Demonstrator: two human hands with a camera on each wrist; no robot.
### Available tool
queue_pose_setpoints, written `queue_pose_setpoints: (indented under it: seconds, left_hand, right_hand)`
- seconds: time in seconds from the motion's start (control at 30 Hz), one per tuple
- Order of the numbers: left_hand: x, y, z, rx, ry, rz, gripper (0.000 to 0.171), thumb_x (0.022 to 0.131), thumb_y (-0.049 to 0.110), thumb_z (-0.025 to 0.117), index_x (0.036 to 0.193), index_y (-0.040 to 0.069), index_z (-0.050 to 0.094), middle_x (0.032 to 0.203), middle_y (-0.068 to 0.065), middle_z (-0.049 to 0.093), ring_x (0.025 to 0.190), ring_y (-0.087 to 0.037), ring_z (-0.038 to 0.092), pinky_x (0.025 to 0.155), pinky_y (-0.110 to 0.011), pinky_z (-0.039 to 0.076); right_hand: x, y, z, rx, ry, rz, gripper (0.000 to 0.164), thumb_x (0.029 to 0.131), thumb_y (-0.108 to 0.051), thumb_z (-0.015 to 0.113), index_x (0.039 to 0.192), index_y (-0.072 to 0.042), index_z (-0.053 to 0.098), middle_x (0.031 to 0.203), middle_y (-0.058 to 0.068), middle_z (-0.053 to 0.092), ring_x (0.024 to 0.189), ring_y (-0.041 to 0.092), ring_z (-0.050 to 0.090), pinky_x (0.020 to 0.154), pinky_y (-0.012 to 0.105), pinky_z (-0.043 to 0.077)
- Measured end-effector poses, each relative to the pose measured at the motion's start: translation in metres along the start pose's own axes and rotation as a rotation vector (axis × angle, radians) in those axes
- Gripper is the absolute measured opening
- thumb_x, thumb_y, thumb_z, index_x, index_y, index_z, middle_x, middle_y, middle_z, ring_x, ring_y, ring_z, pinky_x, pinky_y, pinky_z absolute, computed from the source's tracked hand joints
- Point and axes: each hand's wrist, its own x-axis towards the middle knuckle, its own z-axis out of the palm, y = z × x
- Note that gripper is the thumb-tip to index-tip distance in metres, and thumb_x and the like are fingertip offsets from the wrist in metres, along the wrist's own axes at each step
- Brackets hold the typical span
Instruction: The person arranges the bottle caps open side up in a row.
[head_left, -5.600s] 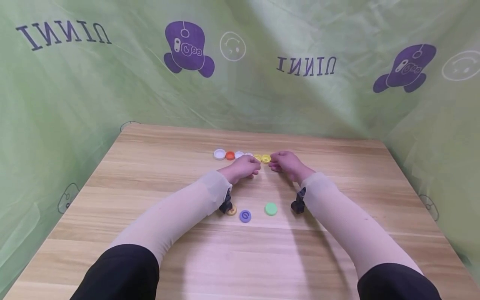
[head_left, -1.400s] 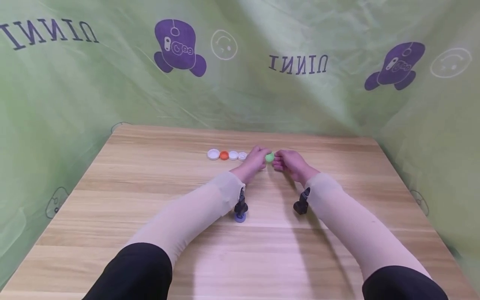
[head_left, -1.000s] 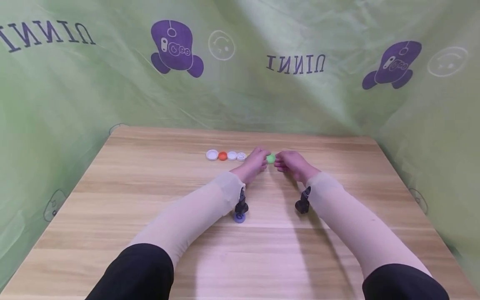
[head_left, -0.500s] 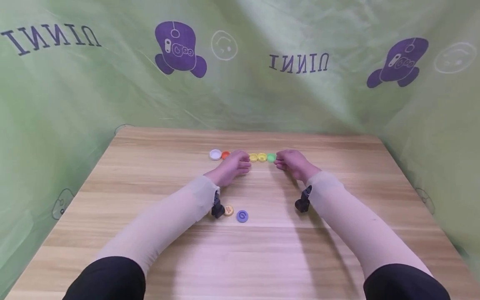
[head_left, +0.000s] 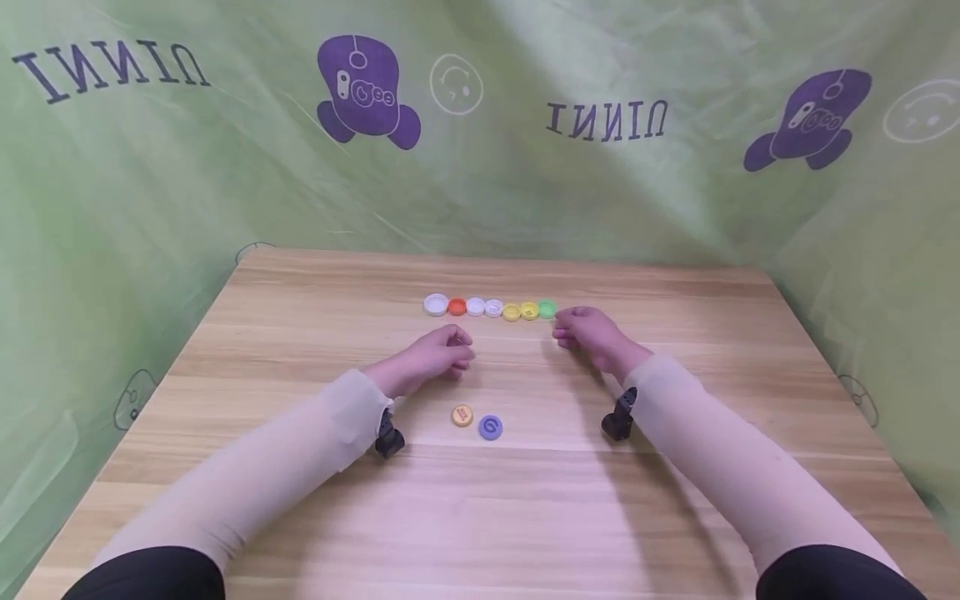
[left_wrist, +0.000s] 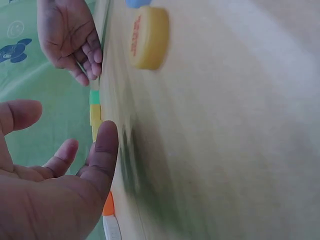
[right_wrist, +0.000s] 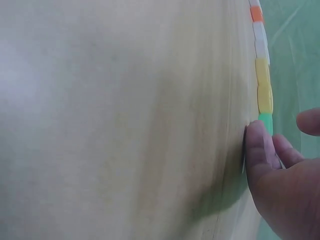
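The right hand (head_left: 594, 336) reaches forward, thumb apart, beside the green cap (head_left: 547, 309).

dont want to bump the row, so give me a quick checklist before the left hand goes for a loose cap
1. Left hand holding nothing: ok.
2. Row of caps laid side by side, leftmost white cap through green cap: ok.
3. Yellow-orange cap and blue cap uncovered by either hand: ok.
4. Right hand not touching the green cap: cannot tell, it is right beside it.
5. Spot just right of the green cap free: not ok, the right hand is there.
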Motion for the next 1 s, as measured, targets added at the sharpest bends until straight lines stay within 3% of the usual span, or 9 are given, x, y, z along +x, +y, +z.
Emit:
queue_pose_setpoints:
  seconds: [0.3, 0.53, 0.83, 1.0]
  left_hand:
    - [-0.020, -0.010, 0.005, 0.060, -0.079, -0.025, 0.030, 0.101, 0.005, 0.059, 0.128, -0.007, 0.050, 0.107, -0.016, 0.060, 0.091, -0.021, 0.060, 0.082, -0.032, 0.059]
    - [-0.036, -0.015, 0.006, 0.157, -0.082, -0.035, 0.029, 0.093, 0.004, 0.065, 0.118, -0.005, 0.053, 0.102, -0.013, 0.060, 0.085, -0.021, 0.061, 0.072, -0.033, 0.059]
    - [-0.057, -0.021, 0.008, 0.146, -0.091, -0.110, 0.044, 0.087, -0.001, 0.073, 0.124, -0.002, 0.048, 0.114, -0.019, 0.054, 0.081, -0.027, 0.070, 0.066, -0.037, 0.063]
    - [-0.064, -0.023, 0.011, 0.037, -0.132, -0.132, 0.047, 0.087, -0.005, 0.073, 0.126, -0.003, 0.045, 0.110, -0.019, 0.053, 0.081, -0.027, 0.072, 0.070, -0.039, 0.064]
  right_hand:
    - [-0.023, 0.009, 0.026, -0.112, -0.142, -0.041, 0.041, 0.104, -0.004, 0.052, 0.139, 0.017, 0.047, 0.132, 0.029, 0.059, 0.106, 0.023, 0.065, 0.097, 0.032, 0.056]
    - [-0.044, 0.006, 0.059, -0.238, -0.302, -0.075, 0.035, 0.102, -0.005, 0.058, 0.131, 0.013, 0.057, 0.118, 0.021, 0.067, 0.104, 0.025, 0.067, 0.094, 0.035, 0.058]
    - [-0.047, 0.005, 0.082, -0.368, -0.332, -0.142, 0.031, 0.097, -0.008, 0.062, 0.124, 0.007, 0.065, 0.101, 0.010, 0.073, 0.092, 0.017, 0.068, 0.084, 0.031, 0.059]
    - [-0.047, 0.006, 0.086, -0.389, -0.332, -0.144, 0.030, 0.096, -0.008, 0.061, 0.122, 0.006, 0.066, 0.097, 0.008, 0.072, 0.090, 0.017, 0.068, 0.082, 0.030, 0.059]
